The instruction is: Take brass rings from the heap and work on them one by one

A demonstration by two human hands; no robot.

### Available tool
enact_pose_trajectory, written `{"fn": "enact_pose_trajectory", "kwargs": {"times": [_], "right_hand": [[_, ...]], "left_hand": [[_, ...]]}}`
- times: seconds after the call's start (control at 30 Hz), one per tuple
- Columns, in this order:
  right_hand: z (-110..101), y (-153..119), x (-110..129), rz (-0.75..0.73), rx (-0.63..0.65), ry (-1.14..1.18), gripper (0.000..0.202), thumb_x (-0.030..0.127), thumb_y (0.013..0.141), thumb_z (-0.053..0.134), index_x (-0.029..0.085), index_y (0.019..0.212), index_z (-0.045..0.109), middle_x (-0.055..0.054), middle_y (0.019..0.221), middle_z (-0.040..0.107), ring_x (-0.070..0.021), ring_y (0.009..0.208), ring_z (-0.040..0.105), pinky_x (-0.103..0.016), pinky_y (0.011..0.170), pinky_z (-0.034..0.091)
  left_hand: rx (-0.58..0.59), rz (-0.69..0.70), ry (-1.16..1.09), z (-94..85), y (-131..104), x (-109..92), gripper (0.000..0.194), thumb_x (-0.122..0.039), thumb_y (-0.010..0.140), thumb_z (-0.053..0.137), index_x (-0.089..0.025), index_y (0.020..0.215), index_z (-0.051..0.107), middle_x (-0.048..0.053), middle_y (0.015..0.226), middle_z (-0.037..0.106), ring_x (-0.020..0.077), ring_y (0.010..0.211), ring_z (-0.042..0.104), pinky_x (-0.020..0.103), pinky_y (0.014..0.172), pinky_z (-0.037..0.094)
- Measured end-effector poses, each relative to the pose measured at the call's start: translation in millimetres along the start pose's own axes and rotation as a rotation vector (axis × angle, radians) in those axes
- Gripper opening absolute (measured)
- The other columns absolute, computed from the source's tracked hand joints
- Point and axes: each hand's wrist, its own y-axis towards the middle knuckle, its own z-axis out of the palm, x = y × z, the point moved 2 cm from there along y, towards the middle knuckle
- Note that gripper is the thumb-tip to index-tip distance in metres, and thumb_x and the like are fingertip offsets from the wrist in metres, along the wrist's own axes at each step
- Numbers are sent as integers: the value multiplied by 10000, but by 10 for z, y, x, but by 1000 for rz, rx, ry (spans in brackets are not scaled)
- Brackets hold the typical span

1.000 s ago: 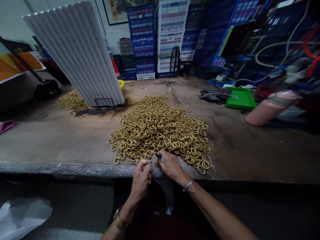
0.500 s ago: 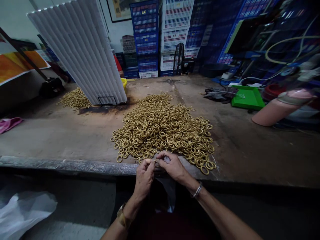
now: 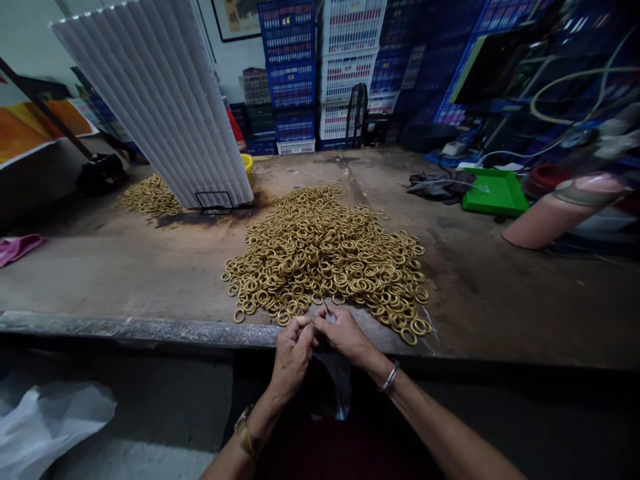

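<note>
Beside heaped, round golden rings, left hand pinches closed, contents hidden, and right hand clasps a slim tool.

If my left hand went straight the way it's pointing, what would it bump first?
Probably your right hand: its fingertips look right up against your left hand's. Beyond lies the pile of gold rings, though depth is hard to judge.
</note>
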Motion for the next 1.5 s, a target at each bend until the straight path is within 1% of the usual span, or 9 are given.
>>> {"fn": "enact_pose_trajectory", "kwargs": {"times": [0.1,0.27,0.47,0.63,0.77,0.9,1.3,1.4,1.5], "right_hand": [[-12,9,21,-46,-20,-57,199,340,678,538,166,590,499,52,510,441,-57,468,366,-173,429,299],[9,-14,-5,41,61,65,222,385,705,513,182,630,465,70,460,431,-40,362,300,-172,358,234],[17,-7,-7,56,83,78,208,383,727,489,178,689,481,65,496,452,-47,363,321,-176,365,254],[-53,-10,-34,-182,-74,-358,159,255,763,434,169,676,536,6,590,537,-98,528,455,-210,523,339],[-28,-100,-60,-314,67,-686,145,174,766,411,184,732,552,-11,648,584,-113,584,491,-215,563,317],[4,-148,-59,-337,111,-816,156,120,728,412,187,767,547,-15,674,601,-123,610,510,-216,567,295],[35,-148,-40,-348,69,-850,179,99,688,418,184,779,547,-15,657,589,-127,596,491,-225,561,271],[27,-140,-14,-336,97,-820,172,107,701,425,186,777,559,-11,648,591,-123,581,483,-224,549,266],[13,-128,11,-348,201,-733,155,128,736,418,181,749,564,-6,655,592,-115,583,481,-213,546,282]], "left_hand": [[56,-93,-32,-12,3,-10,322,-472,745,522,-168,649,481,-76,445,362,39,355,262,167,372,201],[101,-104,-149,-14,2,8,323,-481,727,539,-168,690,468,-60,550,424,31,390,297,159,375,200],[122,-153,-282,-25,-19,63,284,-432,749,544,-168,723,445,-58,590,433,22,410,296,151,387,179],[101,-138,-324,-29,-12,54,266,-409,763,542,-180,732,410,-63,599,439,19,406,290,146,385,173],[79,-82,-283,-38,17,68,264,-420,770,528,-178,745,426,-62,599,443,19,404,291,145,379,186],[54,-79,-216,-53,23,90,273,-430,769,525,-176,733,431,-65,569,437,22,404,297,145,380,194],[59,-52,-245,-75,7,121,267,-432,750,544,-190,754,433,-70,580,462,22,393,305,145,370,187],[91,-33,-238,-87,18,120,256,-415,761,539,-184,746,430,-60,596,479,23,401,319,143,368,198],[110,-16,-223,-109,15,104,263,-414,755,548,-179,734,431,-59,590,478,23,398,319,142,364,208]]}}
